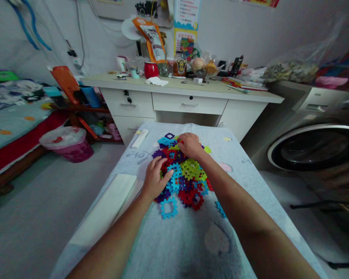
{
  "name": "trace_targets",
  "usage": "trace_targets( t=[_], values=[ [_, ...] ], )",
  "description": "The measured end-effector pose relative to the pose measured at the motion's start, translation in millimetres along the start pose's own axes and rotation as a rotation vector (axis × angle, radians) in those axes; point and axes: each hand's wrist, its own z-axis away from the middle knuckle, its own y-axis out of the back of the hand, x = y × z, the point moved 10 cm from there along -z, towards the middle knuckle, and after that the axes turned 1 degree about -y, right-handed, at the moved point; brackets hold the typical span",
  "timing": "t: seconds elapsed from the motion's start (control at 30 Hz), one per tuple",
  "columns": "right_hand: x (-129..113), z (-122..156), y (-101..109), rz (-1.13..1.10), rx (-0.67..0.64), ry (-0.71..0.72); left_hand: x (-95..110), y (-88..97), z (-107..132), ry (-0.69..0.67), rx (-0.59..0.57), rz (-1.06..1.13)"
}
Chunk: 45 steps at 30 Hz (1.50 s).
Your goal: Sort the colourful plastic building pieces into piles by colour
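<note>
A heap of flat plastic interlocking squares (186, 176), in red, blue, purple and yellow-green, lies on a table covered with a pale blue cloth (192, 240). My left hand (154, 179) rests on the near left side of the heap, fingers stretched out flat over the pieces. Over the far side of the heap, my right hand (189, 145) has its fingers curled down into the pieces; what they grip, if anything, is hidden. One blue square (168, 208) lies alone at the near edge of the heap.
A white tube (140, 139) lies at the cloth's far left and a white flat pad (104, 211) along its left edge. Beyond stands a cluttered white desk (189, 101). A pink lined bin (66, 144) and a bed (14, 124) are left, a washing machine (317, 149) right.
</note>
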Motion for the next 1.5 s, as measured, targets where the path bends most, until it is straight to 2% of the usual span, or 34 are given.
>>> trace_targets(
  t=[0.07,0.13,0.27,0.37,0.53,0.67,0.73,0.87,1.07,1.17,1.23,1.37,1.5],
  values=[
    [-18,-21,-21,0.107,-0.126,0.022,-6,-2.2,0,0.027,0.0,0.007],
    [-26,-38,-42,0.166,-0.239,0.006,-10,-5.0,0,0.047,-0.006,0.013],
    [-17,-61,-75,0.175,-0.386,-0.113,-14,-9.7,1,0.058,-0.018,0.013],
    [-6,-66,-90,0.171,-0.456,-0.194,-15,-10.7,2,0.059,-0.013,0.012],
    [-4,-68,-86,0.189,-0.454,-0.173,-16,-9.9,3,0.062,0.001,0.013],
    [-19,-61,-77,0.111,-0.511,0.008,-17,-8.1,3,0.057,0.01,0.031],
    [-24,-52,-65,0.058,-0.494,0.086,-17,-6.2,2,0.052,0.027,0.037],
    [-22,-22,-31,-0.081,-0.396,0.163,-17,-6.7,1,0.033,0.03,0.043],
    [-7,39,9,-0.164,-0.247,0.251,-14,-13.6,3,0.008,-0.044,0.078],
    [9,72,23,-0.175,-0.138,0.217,-10,-15.0,4,-0.03,-0.073,0.107],
    [29,98,30,-0.174,-0.064,0.121,-7,-15.5,5,-0.056,-0.09,0.109],
    [71,165,31,-0.157,0.011,-0.093,4,-15.3,6,-0.119,-0.129,0.089],
    [90,232,-2,-0.095,-0.054,-0.223,18,-21.5,8,-0.189,-0.226,0.02]
  ],
)
